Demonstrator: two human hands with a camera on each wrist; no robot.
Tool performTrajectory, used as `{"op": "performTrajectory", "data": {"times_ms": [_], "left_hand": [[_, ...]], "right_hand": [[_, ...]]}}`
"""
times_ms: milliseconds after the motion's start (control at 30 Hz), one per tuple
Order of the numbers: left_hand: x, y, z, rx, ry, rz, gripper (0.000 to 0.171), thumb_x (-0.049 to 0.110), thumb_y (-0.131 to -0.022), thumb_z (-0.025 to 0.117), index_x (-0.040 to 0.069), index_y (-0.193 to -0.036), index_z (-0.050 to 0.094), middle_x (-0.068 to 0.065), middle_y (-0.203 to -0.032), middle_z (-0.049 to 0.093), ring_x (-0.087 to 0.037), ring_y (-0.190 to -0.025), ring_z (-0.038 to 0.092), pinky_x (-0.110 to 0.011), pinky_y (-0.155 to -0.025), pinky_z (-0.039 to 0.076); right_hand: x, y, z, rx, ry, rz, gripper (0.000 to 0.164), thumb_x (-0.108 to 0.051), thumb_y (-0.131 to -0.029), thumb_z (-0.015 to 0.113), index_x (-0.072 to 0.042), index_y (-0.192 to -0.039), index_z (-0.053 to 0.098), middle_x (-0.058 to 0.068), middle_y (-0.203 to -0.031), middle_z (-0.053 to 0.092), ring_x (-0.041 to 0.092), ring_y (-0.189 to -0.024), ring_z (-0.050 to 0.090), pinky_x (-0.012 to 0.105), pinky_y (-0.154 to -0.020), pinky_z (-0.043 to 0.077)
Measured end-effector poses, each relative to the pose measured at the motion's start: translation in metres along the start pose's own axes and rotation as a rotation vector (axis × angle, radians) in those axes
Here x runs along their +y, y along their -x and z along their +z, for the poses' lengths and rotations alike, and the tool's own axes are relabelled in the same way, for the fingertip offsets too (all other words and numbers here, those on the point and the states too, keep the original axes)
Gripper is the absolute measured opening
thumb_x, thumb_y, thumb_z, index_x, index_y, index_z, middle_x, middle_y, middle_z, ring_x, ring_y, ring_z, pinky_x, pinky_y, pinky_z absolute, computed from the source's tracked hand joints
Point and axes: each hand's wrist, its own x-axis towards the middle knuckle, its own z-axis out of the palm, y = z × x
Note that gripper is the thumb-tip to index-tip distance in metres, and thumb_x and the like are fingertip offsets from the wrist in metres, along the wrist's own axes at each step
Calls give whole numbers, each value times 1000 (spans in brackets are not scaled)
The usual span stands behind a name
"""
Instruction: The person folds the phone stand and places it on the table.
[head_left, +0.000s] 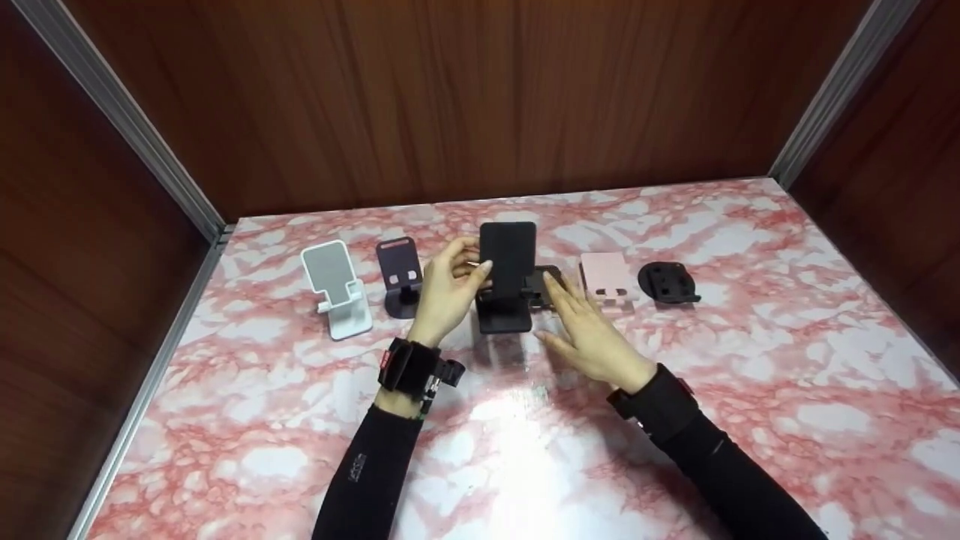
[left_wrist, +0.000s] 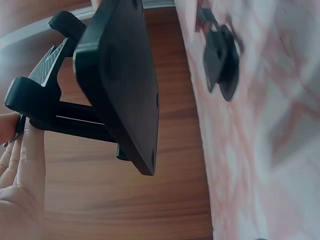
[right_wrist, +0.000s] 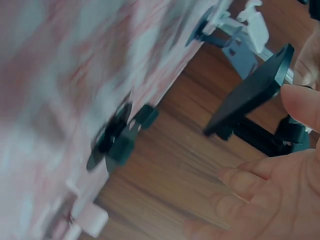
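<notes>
A black phone stand [head_left: 508, 255] is unfolded, its back plate raised above a flat rectangular base. My left hand [head_left: 444, 291] pinches the plate's left edge between thumb and fingers. Both wrist views show this stand [left_wrist: 122, 85] lifted off the tabletop, its hinged arm between base and plate. My right hand [head_left: 596, 341] is just to the right of it, fingers extended and holding nothing. Whether its thumb touches the stand cannot be told. Behind the right fingertips lies a dark folded stand [head_left: 546, 279], partly hidden in the head view.
To the left stand a white phone stand [head_left: 330, 274] and a dark purple one [head_left: 400, 259]. A pink folded stand [head_left: 606, 271] and a round black folded stand [head_left: 667, 283] lie to the right. Wooden panels [head_left: 487, 105] enclose the marbled red-and-white table [head_left: 300, 420].
</notes>
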Motion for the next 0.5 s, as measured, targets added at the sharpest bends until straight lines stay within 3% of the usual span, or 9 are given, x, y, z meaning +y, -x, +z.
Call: {"op": "performTrajectory", "data": {"times_ms": [233,367,500], "left_hand": [[13,10,5,-33,-20,56,24,-3,-91,65,-8,-114,58,-22,-95,66,-17,-80,67,-30,-72,63],[16,12,7,-48,9,40,25,-4,-90,65,-8,-114,57,-22,-94,66,-18,-79,68,-32,-72,63],[15,12,7,-69,43,7,25,-4,-90,66,-8,-114,56,-19,-93,66,-18,-80,69,-33,-73,63]], "right_hand": [[3,-1,-5,-126,-311,73,71,-35,-103,51,-8,-158,14,22,-161,20,39,-148,26,56,-121,25],[5,-3,-5,-200,-620,154,72,-34,-103,51,-2,-157,16,25,-158,30,36,-145,33,51,-120,31],[8,-3,-1,-238,-950,252,71,-22,-103,53,5,-155,13,25,-143,51,31,-129,55,48,-112,43]]}}
